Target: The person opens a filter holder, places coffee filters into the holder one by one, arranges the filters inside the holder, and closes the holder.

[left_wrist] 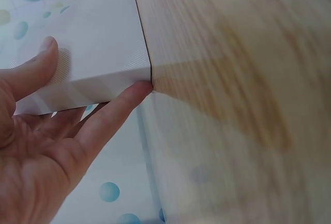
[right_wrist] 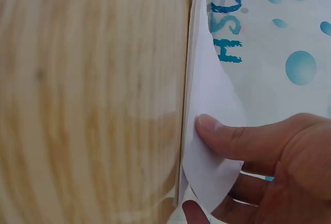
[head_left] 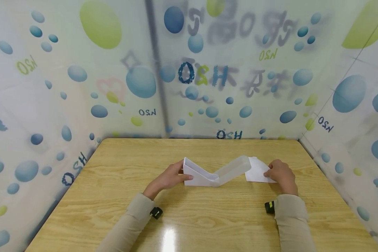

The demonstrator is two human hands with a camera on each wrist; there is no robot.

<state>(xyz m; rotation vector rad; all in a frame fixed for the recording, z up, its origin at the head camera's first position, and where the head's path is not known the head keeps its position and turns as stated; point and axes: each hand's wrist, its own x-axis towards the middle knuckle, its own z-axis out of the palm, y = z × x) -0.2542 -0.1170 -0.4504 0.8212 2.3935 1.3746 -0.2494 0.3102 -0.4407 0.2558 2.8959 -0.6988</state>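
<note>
A white open-topped box (head_left: 196, 176) stands on the table left of centre, its front wall dipping toward the middle. My left hand (head_left: 169, 177) grips its left end, with the thumb on the near face and the fingers around the end. In the left wrist view, a fingertip reaches the box's (left_wrist: 98, 43) lower corner at the tabletop. A translucent cover (head_left: 234, 169) slants up to the right from the box's low end. Beside it are white paper sheets (head_left: 256, 171), pinched at their right edge by my right hand (head_left: 282, 176). The right wrist view shows several thin layers, the outer sheet (right_wrist: 214, 84) bowed.
The wood-grain table (head_left: 226, 220) extends around both hands, with a light reflection near its front edge. A patterned curtain (head_left: 138, 122) with blue and green spots hangs behind the table and along both sides.
</note>
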